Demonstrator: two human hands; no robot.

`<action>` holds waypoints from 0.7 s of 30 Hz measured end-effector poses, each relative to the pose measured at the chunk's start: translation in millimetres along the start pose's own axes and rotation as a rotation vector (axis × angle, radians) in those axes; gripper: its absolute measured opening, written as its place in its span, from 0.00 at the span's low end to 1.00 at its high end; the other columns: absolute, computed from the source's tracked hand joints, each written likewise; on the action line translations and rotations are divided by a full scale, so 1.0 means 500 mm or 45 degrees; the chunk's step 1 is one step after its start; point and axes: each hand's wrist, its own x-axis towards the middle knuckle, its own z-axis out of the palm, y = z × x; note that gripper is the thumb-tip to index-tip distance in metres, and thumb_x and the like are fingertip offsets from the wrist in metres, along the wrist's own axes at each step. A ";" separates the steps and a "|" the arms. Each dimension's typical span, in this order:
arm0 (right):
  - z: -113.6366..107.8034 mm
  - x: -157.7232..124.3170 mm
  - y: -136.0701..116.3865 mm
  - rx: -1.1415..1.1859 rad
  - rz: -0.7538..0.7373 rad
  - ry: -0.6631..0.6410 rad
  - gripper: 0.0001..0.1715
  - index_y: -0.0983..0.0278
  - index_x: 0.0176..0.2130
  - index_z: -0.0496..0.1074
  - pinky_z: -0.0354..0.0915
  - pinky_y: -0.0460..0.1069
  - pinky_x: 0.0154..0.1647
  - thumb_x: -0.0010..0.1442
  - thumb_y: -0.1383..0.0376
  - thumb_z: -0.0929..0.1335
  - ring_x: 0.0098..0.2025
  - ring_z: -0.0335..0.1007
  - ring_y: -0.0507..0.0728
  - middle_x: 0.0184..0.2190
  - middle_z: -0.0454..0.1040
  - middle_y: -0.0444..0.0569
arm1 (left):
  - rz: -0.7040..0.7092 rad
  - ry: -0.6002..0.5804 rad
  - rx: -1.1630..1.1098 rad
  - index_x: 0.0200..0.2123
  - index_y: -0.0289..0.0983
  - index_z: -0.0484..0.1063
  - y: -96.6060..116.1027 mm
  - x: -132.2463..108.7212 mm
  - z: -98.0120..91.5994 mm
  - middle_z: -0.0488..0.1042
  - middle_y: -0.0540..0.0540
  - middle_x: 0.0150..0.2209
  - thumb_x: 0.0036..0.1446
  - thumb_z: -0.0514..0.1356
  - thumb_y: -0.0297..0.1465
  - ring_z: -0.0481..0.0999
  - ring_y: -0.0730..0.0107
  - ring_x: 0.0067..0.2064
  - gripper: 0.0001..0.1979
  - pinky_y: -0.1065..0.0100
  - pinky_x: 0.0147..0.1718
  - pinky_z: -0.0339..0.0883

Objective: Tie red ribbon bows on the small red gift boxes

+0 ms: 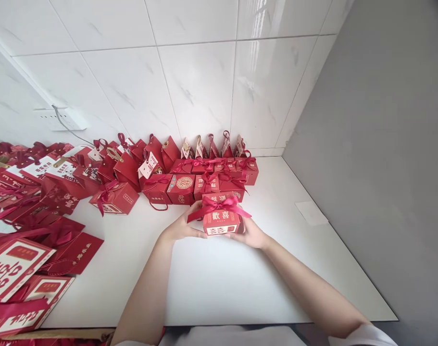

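Observation:
Between my two hands is a red gift box (221, 220) with white characters on its front and a dark pink ribbon bow (220, 204) on top. My left hand (185, 225) grips its left side, the thumb near the lower front edge. On the right side, my right hand (250, 233) closes round the box, some fingers hidden behind it. Directly behind stands a row of similar red boxes (185, 190), with another row (247, 169) farther back. Whether the held box touches the table or hangs just above it, I cannot tell.
Many red gift boxes and bags crowd the left, including a ribboned box (115, 198) and a large box (15, 269) near the front. A white tiled wall (197, 86) with a socket (62, 118) closes the back. A grey panel (377, 144) bounds the white table (276, 283) on the right.

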 end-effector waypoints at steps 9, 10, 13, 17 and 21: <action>-0.137 -0.009 -0.022 -0.169 0.303 -0.188 0.17 0.57 0.53 0.73 0.69 0.57 0.56 0.65 0.64 0.65 0.53 0.74 0.60 0.52 0.76 0.50 | -0.262 0.298 0.326 0.51 0.40 0.73 0.029 -0.026 -0.055 0.74 0.41 0.53 0.58 0.62 0.40 0.73 0.54 0.54 0.19 0.56 0.55 0.64; -0.141 -0.008 -0.025 -0.172 0.327 -0.084 0.15 0.58 0.50 0.74 0.70 0.57 0.54 0.67 0.63 0.63 0.49 0.76 0.59 0.49 0.78 0.50 | -0.276 0.408 0.380 0.46 0.39 0.74 0.033 -0.026 -0.054 0.77 0.42 0.48 0.59 0.61 0.42 0.74 0.56 0.51 0.16 0.57 0.53 0.64; -0.125 -0.002 -0.038 -0.335 0.201 0.302 0.14 0.60 0.48 0.74 0.69 0.58 0.55 0.69 0.60 0.62 0.51 0.74 0.60 0.47 0.77 0.52 | -0.301 0.481 0.512 0.35 0.38 0.75 0.048 -0.023 -0.041 0.77 0.47 0.37 0.60 0.58 0.48 0.74 0.62 0.41 0.18 0.63 0.45 0.65; -0.057 0.010 -0.075 -0.799 -0.144 0.482 0.15 0.59 0.52 0.74 0.58 0.63 0.65 0.68 0.61 0.64 0.63 0.61 0.64 0.60 0.68 0.55 | -0.320 0.285 0.487 0.26 0.36 0.72 0.053 -0.015 -0.016 0.72 0.49 0.30 0.56 0.61 0.49 0.69 0.69 0.32 0.21 0.68 0.32 0.60; 0.015 0.016 -0.112 -1.131 -0.205 0.335 0.22 0.56 0.59 0.70 0.43 0.68 0.70 0.68 0.58 0.64 0.69 0.51 0.67 0.67 0.58 0.57 | -0.297 0.129 0.292 0.24 0.35 0.70 0.051 -0.008 -0.004 0.66 0.51 0.28 0.55 0.63 0.47 0.64 0.73 0.28 0.20 0.70 0.27 0.56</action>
